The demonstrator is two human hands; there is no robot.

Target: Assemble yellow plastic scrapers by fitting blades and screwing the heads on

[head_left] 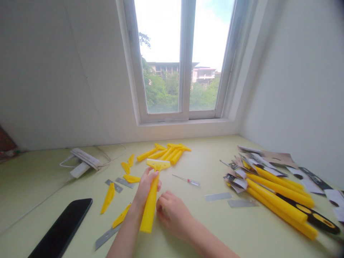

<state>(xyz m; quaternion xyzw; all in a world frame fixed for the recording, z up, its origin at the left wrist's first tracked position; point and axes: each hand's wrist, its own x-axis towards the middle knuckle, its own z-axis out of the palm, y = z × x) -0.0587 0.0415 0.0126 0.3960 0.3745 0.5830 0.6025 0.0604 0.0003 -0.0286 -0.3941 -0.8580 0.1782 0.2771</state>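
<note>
My left hand point(146, 185) is wrapped round the neck of a yellow scraper point(150, 208), its wide head pointing away from me with a pale strip along the front edge. Beside the handle, my right hand point(174, 214) rests low over the table with its fingers curled in; whatever they hold, if anything, is hidden. A small screwdriver point(188, 180) with a clear handle lies beyond my right hand. Left of my left arm are loose yellow plastic pieces point(108, 199) and grey metal blades point(107, 236).
Several yellow scrapers point(169, 152) lie in a group near the window. On the right is a pile of long yellow-handled scrapers point(279, 200) with card packaging point(276, 159), two flat blades point(219, 196) before it. A black phone point(63, 229) and a white power strip point(85, 158) are at left.
</note>
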